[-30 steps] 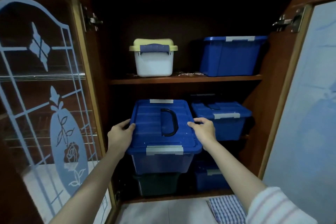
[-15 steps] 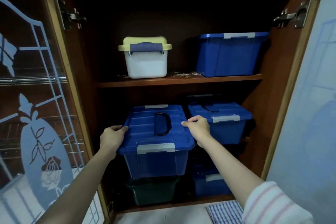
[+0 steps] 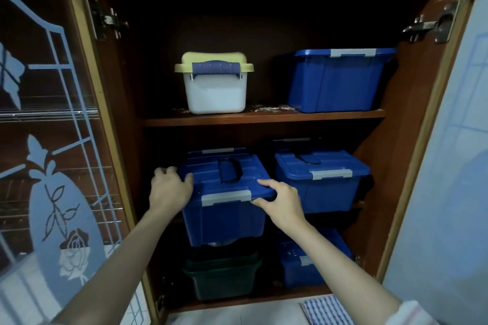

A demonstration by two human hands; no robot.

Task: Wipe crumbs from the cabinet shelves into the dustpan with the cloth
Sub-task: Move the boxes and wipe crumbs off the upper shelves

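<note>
My right grip (image 3: pixel 281 202) has slid to pinch the front corner of the blue box (image 3: pixel 224 219) while my left grip (image 3: pixel 170 187) holds its side, so I'm only making room; the crumbs (image 3: pixel 266 107) wait on the shelf (image 3: pixel 264 120) above, the cloth (image 3: pixel 327 309) lies lower right.

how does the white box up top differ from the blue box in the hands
The white box has a yellow lid and front handle; the blue box has a blue lid, black top handle. The white box stands untouched on the upper shelf; the blue box, lower, is gripped by left hand and right hand. Both have lids.
</note>
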